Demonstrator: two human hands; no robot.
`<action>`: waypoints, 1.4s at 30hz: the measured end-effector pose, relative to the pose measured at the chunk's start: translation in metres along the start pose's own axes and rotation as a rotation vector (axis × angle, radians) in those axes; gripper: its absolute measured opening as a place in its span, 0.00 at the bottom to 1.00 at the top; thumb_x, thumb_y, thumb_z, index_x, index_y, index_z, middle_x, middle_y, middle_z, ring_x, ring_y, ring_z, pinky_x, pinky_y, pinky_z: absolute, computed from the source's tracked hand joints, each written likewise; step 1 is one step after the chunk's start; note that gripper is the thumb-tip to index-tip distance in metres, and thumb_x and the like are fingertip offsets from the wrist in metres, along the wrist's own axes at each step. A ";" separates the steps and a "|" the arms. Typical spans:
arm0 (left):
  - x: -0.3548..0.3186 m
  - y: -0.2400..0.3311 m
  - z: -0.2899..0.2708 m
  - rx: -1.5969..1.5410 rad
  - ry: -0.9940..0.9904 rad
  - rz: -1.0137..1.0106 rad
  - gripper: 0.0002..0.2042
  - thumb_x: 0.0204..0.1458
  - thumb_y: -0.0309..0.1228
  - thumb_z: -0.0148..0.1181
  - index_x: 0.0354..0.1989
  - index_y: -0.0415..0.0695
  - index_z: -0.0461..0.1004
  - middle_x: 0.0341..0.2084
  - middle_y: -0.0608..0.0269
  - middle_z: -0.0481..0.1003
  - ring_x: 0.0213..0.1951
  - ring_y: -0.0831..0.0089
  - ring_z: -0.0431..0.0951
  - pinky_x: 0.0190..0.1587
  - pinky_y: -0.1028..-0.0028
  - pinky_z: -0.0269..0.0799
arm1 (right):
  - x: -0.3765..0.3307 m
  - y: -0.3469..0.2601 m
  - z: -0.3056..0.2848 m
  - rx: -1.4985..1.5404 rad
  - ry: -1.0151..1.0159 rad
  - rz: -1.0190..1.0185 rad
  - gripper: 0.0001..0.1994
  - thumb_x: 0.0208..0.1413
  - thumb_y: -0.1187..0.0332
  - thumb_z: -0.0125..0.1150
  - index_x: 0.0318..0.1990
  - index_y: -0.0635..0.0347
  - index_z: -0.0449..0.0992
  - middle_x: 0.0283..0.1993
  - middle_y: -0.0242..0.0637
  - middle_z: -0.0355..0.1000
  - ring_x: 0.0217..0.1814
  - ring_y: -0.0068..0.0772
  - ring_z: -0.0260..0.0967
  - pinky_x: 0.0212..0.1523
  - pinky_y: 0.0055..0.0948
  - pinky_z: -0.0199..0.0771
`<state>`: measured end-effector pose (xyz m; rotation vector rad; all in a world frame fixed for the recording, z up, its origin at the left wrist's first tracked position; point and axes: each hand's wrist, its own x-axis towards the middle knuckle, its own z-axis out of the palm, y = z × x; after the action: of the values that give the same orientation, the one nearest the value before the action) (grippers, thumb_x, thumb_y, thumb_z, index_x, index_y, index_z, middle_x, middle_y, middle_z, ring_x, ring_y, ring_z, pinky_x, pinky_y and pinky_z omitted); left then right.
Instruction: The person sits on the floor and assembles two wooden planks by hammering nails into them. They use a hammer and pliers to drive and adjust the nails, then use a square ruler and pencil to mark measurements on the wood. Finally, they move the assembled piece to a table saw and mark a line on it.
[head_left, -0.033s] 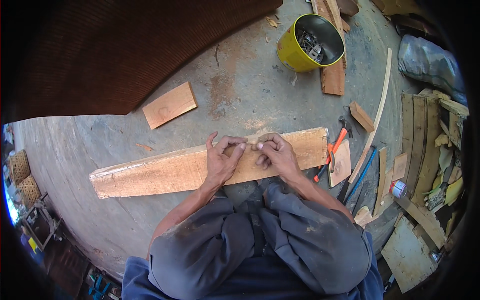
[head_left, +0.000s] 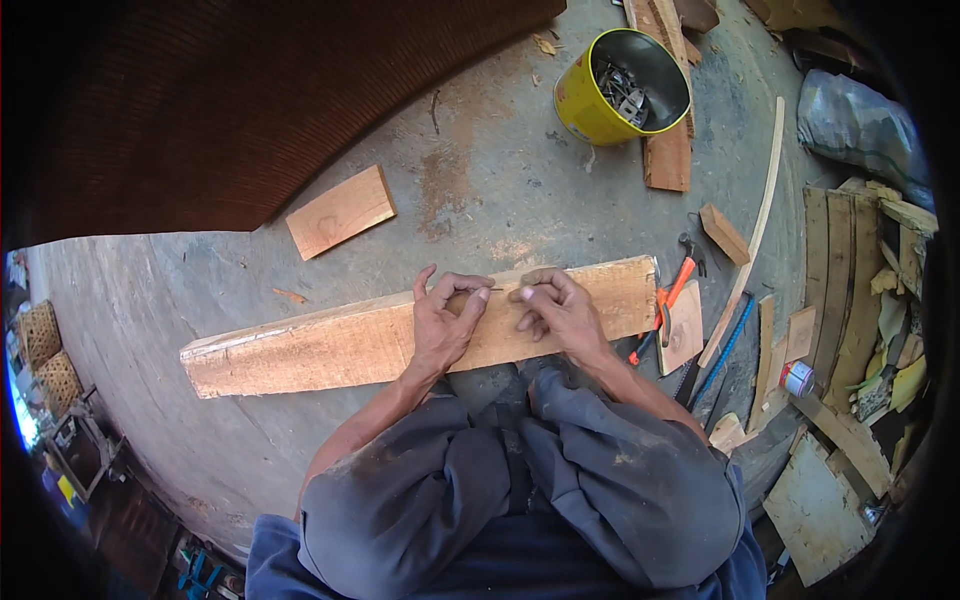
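Right hand (head_left: pixel 568 312) is shifting slightly rightward, widening the gap; its fingers are curling partly closed, any hold unclear. Long wooden beam (head_left: pixel 310 345) is lying across mid-frame, beneath both hands. Left hand (head_left: pixel 442 322), near centre, is apparently pinching a thin piece (head_left: pixel 497 290) between nearly closed fingers, risking a drop should that pinch loosen.

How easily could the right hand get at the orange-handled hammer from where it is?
Probably yes: the hammer looks mostly uncovered, lying just past the right end of the wooden beam, to the right of the right hand.
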<state>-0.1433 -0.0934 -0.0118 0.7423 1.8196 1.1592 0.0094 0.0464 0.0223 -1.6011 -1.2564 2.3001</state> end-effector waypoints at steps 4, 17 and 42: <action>-0.002 -0.002 -0.001 0.001 0.041 0.038 0.03 0.58 0.27 0.64 0.38 0.46 0.76 0.38 0.68 0.84 0.46 0.76 0.81 0.74 0.52 0.40 | 0.003 -0.014 -0.075 -0.311 0.516 -0.386 0.10 0.67 0.67 0.58 0.50 0.62 0.76 0.40 0.36 0.79 0.38 0.23 0.76 0.35 0.24 0.74; -0.002 -0.007 0.006 0.199 0.054 0.192 0.04 0.56 0.26 0.67 0.39 0.48 0.79 0.36 0.70 0.83 0.44 0.74 0.82 0.72 0.52 0.43 | 0.016 0.052 -0.228 -0.972 0.958 -0.166 0.27 0.54 0.62 0.70 0.57 0.67 0.71 0.43 0.44 0.76 0.44 0.38 0.76 0.49 0.37 0.75; -0.002 -0.007 0.006 0.384 0.097 0.397 0.09 0.50 0.26 0.69 0.40 0.51 0.84 0.34 0.71 0.84 0.43 0.73 0.83 0.63 0.56 0.59 | -0.075 -0.034 -0.061 -1.247 -0.187 -1.035 0.26 0.57 0.71 0.66 0.64 0.61 0.70 0.25 0.39 0.64 0.22 0.39 0.71 0.17 0.38 0.69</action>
<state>-0.1374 -0.0951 -0.0194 1.3363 2.0650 1.1127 0.0804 0.0682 0.0930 -0.3825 -2.8715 0.9553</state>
